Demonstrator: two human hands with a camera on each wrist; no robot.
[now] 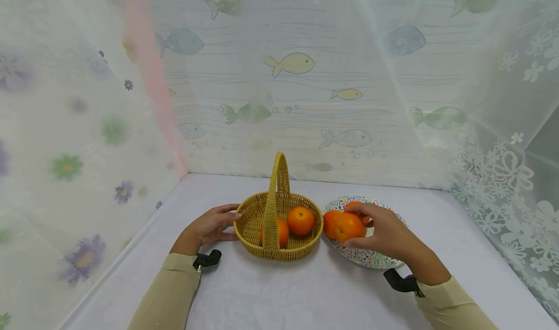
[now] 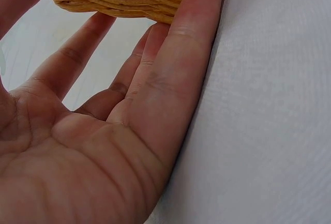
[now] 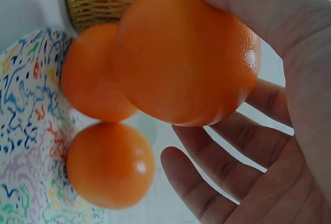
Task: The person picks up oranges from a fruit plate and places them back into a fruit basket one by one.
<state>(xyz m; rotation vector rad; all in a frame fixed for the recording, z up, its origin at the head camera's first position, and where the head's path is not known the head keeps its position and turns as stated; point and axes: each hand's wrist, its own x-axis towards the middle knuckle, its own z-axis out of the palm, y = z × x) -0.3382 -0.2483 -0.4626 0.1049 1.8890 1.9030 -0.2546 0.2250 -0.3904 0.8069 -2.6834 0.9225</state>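
Note:
A yellow woven basket (image 1: 249, 240) with a tall handle stands mid-table, with two oranges (image 1: 301, 221) inside, one partly behind the handle. My left hand (image 1: 213, 224) touches its left side with extended fingers; in the left wrist view those fingertips (image 2: 199, 14) rest against the weave. Over the patterned plate (image 1: 369, 258), right of the basket, my right hand (image 1: 386, 229) holds an orange (image 3: 189, 53) between thumb and fingers. Two more oranges, one nearer the basket (image 3: 93, 74) and one farther from it (image 3: 111, 165), lie on the plate, partly hidden in the head view.
A white cloth (image 1: 262, 296) covers the table. Behind it hangs a pale curtain (image 1: 305, 116) with fish prints, and a flowered curtain (image 1: 87, 189) hangs along the left. White lace-like netting (image 1: 506, 194) borders the right side. The basket and plate stand close together.

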